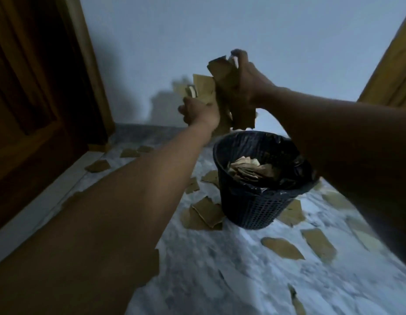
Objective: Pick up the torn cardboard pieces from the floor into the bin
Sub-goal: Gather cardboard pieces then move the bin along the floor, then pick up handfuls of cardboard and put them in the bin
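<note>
Both my hands are raised above the far rim of a dark mesh bin lined with a black bag. My right hand grips a tall bunch of torn brown cardboard pieces from above. My left hand holds the same bunch lower down on its left side, with more pieces sticking up from it. Inside the bin lies a heap of cardboard pieces. Several torn pieces are scattered on the pale marbled floor around the bin, such as a stack at its left foot and an oval piece in front.
A dark wooden door with a pale threshold strip stands on the left. A plain wall closes the far end, and a wooden frame shows at the upper right. More pieces lie by the door.
</note>
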